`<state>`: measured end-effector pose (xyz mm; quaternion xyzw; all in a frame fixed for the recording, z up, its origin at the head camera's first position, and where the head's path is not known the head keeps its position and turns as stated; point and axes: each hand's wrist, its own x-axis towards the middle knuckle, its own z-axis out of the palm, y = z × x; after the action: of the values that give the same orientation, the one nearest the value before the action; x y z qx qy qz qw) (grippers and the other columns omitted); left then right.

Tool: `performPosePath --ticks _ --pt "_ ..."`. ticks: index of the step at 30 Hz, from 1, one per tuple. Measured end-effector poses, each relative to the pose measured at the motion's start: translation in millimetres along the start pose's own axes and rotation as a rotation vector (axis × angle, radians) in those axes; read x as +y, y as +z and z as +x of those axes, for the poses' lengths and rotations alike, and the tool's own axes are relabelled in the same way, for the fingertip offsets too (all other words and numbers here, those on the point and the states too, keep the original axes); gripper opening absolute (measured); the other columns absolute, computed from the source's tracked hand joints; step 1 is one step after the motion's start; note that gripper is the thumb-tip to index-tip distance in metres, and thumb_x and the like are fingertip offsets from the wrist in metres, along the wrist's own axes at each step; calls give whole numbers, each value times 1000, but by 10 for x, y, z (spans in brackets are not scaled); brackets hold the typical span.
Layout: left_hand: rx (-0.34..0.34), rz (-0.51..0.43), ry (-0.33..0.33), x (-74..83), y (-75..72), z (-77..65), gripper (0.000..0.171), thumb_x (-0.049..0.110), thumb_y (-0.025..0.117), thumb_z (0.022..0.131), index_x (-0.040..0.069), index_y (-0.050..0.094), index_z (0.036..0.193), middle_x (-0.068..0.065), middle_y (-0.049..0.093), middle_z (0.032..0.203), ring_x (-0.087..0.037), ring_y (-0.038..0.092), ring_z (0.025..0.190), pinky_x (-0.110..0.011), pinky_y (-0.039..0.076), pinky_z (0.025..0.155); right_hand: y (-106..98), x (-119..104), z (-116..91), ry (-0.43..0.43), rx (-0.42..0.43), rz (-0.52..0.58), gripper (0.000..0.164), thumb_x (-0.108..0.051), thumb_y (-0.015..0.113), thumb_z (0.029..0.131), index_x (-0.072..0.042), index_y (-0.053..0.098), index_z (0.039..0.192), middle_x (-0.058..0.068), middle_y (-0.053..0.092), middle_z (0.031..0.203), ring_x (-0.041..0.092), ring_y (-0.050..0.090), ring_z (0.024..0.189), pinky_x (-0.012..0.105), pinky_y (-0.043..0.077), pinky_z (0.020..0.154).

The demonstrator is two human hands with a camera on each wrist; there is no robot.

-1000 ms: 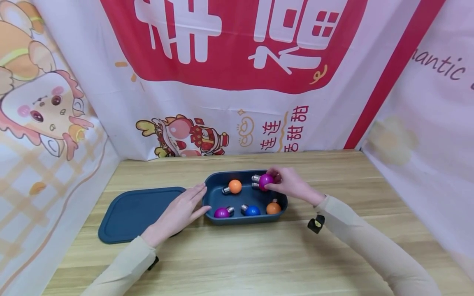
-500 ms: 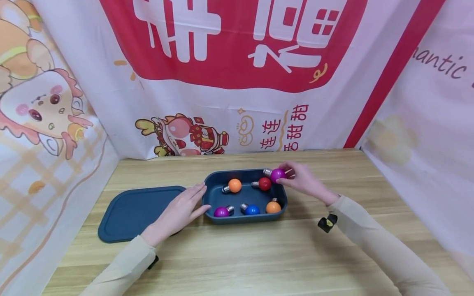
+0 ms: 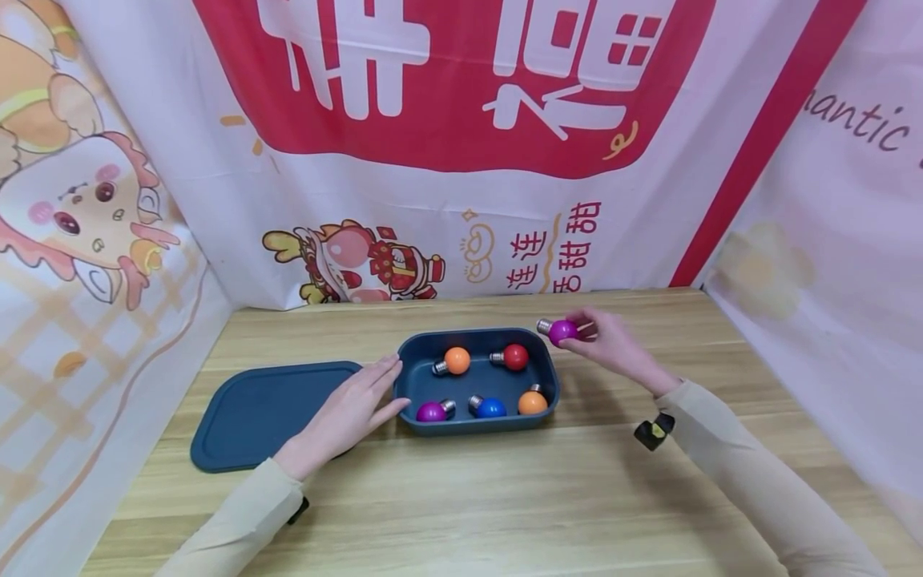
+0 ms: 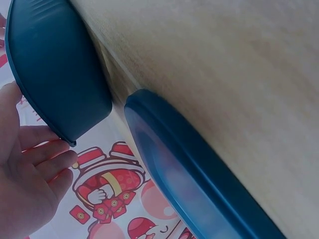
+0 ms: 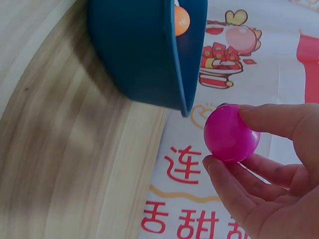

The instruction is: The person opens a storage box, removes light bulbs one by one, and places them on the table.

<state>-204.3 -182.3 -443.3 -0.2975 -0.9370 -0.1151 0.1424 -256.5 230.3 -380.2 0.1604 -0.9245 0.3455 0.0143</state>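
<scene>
My right hand [image 3: 609, 343] pinches a purple light bulb [image 3: 563, 332] between thumb and fingers, just past the right end of a dark blue box [image 3: 461, 429]. In the right wrist view the purple bulb [image 5: 231, 133] hangs apart from the box [image 5: 144, 59]. My left hand [image 3: 346, 413], fingers straight, touches the box's left end. Inside the box lie an orange bulb [image 3: 457, 361], a red bulb [image 3: 515, 357], a second purple bulb [image 3: 431, 412], a blue bulb [image 3: 492, 408] and another orange bulb [image 3: 533, 402]. Left wrist view: the left hand's fingers [image 4: 50, 157] rest at the box rim.
A flat dark blue lid [image 3: 267, 417] lies on the wooden table [image 3: 461, 513], left of the box and partly behind the left hand. Printed cloth [image 3: 461, 192] hangs along the table's back and sides.
My right hand has lifted the purple bulb out of the box and carried it right, past the rim. The red bulb is now uncovered. My left hand stays put.
</scene>
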Motion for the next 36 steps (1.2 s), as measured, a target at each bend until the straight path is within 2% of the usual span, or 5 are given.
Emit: performPosePath --ticks 4,15,27,36 --pt "-4 -2 -2 5 -6 -1 64 41 66 94 -1 54 140 -19 52 147 -33 52 136 -52 46 110 -31 85 -23 23 3 -15 42 -17 72 91 5 59 124 27 68 116 38 69 102 44 61 85" --pt "4 -6 4 12 -22 0 63 41 67 94 0 55 140 -19 53 147 -33 53 135 -52 47 109 -79 304 -89 61 14 -30 39 -16 73 90 8 61 118 29 67 114 38 69 99 45 61 84" --pt "-4 -9 -7 6 2 -32 64 42 66 94 0 54 141 -19 52 148 -34 53 136 -53 47 108 -45 534 -175 110 6 -64 37 -15 74 88 7 62 115 28 68 110 37 70 97 44 61 83" --pt "19 -5 5 -6 15 -26 63 40 67 93 0 54 140 -19 52 147 -34 53 135 -53 47 108 -25 652 -192 125 -4 -69 36 -14 74 88 9 63 113 29 68 109 36 70 95 43 61 82"
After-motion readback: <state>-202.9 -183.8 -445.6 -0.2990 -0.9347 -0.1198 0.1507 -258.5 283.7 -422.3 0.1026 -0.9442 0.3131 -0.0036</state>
